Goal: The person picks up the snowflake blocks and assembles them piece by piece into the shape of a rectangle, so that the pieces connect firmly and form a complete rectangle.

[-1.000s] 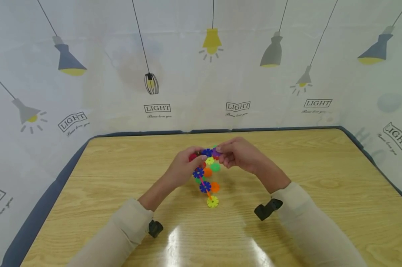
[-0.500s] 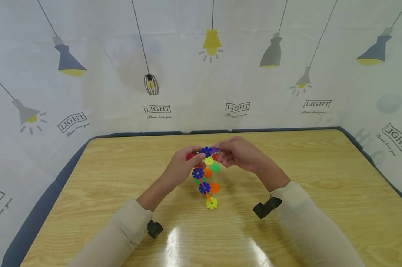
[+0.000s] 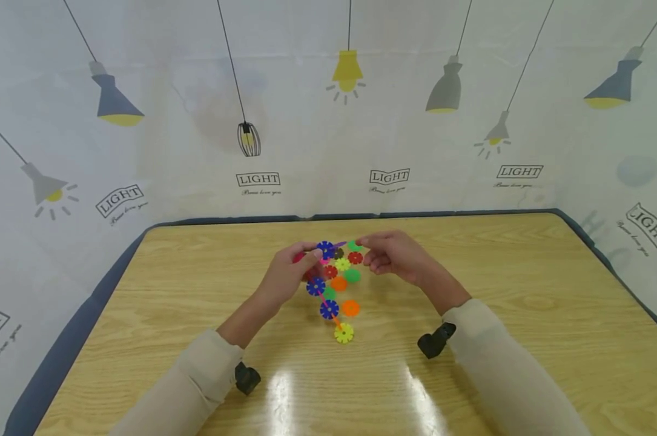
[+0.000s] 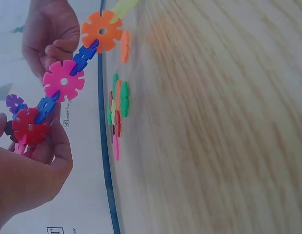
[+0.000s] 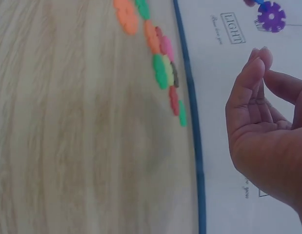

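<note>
My left hand (image 3: pixel 281 272) holds a chain of interlocking plastic snowflake discs above the table. In the left wrist view, its thumb and fingers pinch the chain around a red disc (image 4: pixel 30 127). From there the chain runs through blue discs, a pink disc (image 4: pixel 64 80) and an orange disc (image 4: pixel 102 30) to a yellow disc (image 3: pixel 344 333). A purple disc (image 5: pixel 271 17) sits at the chain's far end. Close to it but apart is my right hand (image 3: pixel 396 257), fingers loosely bent, with nothing between thumb and fingertips (image 5: pixel 263 56).
Loose discs lie on the wooden table (image 3: pixel 497 272) behind and below the chain, among them an orange one (image 3: pixel 351 308), a green one (image 3: pixel 352 275) and a red one (image 3: pixel 355 258). A printed backdrop (image 3: pixel 306 91) stands past the table's far edge.
My right hand has let go of the purple disc. My left hand has shifted left with the chain, which uncovers more loose discs between the hands.
</note>
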### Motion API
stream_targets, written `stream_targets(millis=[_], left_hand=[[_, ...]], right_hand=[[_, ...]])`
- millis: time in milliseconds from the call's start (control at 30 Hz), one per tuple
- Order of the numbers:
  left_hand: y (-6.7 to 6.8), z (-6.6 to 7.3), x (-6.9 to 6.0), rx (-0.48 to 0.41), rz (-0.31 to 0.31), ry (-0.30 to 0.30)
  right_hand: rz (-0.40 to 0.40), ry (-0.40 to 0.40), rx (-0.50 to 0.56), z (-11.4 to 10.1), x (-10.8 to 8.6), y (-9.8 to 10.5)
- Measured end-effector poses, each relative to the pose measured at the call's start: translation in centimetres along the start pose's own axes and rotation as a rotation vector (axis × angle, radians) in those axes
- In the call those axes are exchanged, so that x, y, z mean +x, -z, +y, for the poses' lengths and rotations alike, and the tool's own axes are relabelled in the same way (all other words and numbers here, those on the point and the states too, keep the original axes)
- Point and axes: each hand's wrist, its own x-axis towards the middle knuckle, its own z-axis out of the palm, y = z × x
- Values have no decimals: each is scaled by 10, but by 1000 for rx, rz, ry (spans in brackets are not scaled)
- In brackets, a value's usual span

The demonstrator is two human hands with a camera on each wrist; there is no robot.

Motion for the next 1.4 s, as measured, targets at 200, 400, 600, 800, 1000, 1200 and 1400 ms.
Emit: stream_targets(millis=[200,400,600,800,1000,1200,1400], left_hand=[[0,-1,0,17,16,55],[-2,0,0,2,17,59],[-3,-2,0,-3,17,68],[-3,-2,1,2,15,74],[-2,0,1,0,25,88],[-3,-1,1,-2,19,93],[-3,-1,2,10,17,79]], right_hand=[[51,-20,-2,16,13,9],[103,-22,4,28,29,14],[131,-41,-24,35,45,15],[139,-58,-68,34,54,13],[153,-67,-199,34,62,8],[214,-98,-343,31,66,-1],[234,-126,-382,26,67,-3]])
